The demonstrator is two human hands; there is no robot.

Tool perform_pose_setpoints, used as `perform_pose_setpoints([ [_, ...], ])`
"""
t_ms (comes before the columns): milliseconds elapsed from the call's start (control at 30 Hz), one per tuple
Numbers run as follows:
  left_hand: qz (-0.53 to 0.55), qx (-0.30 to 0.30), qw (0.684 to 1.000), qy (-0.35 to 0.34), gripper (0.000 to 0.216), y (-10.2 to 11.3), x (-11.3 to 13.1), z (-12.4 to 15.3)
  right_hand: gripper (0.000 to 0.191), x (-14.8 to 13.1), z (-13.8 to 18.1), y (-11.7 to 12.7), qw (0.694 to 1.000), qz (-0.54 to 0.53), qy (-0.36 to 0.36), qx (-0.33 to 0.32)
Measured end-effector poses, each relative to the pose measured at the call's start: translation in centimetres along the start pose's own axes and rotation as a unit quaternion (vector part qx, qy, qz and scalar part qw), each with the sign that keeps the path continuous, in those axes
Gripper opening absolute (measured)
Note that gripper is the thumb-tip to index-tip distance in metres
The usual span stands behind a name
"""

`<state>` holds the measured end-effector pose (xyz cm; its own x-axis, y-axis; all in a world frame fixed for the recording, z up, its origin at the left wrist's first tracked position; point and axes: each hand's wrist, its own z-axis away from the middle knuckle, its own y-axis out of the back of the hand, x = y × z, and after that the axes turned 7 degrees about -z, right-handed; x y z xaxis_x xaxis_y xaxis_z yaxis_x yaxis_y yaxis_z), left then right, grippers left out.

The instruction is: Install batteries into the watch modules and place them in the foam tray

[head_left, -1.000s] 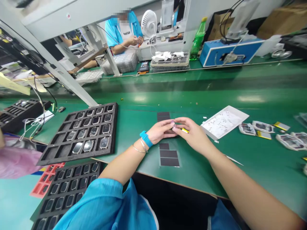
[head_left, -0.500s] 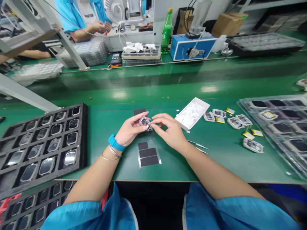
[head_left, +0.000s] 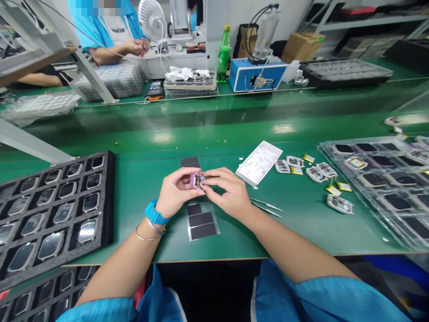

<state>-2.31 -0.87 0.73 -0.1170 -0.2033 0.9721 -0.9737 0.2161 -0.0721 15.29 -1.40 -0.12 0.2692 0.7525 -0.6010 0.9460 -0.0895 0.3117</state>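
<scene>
Lilac watch case [head_left: 197,180] pinched tight between my left hand [head_left: 174,192] and right hand [head_left: 224,192], black adhesive strips [head_left: 201,225] just below, steel tweezers [head_left: 266,208] just beside my right hand, on the green table [head_left: 140,179]

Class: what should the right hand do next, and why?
Probably pick up the tweezers lying beside the right hand, since the left hand can steady the small purple-rimmed device, whose parts look too fine for bare fingers.

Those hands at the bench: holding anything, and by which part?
Yes: the left hand and right hand hold a small purple watch casing by its opposite sides.
</scene>
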Motion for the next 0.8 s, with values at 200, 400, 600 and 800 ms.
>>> perform_pose_setpoints([
  [200,-0.02,0.003,1.0,0.003,0.052,0.0,0.1,0.0,0.011,0.1,0.0,0.0,1.0,0.001,0.002,-0.003],
  [400,-0.038,0.012,0.999,-0.007,0.05,-0.1,-0.1,0.0,0.014,0.1,0.1,-0.1,0.999,0.036,0.016,-0.014],
  [600,-0.025,0.042,0.999,0.018,0.056,-0.6,-0.6,0.0,0.014,0.1,0.2,0.0,0.992,0.108,0.054,-0.02],
  [800,-0.022,0.04,0.998,0.036,0.056,-0.6,-1.3,-0.1,0.013,-0.2,0.0,-0.1,0.995,0.099,0.009,-0.032],
])
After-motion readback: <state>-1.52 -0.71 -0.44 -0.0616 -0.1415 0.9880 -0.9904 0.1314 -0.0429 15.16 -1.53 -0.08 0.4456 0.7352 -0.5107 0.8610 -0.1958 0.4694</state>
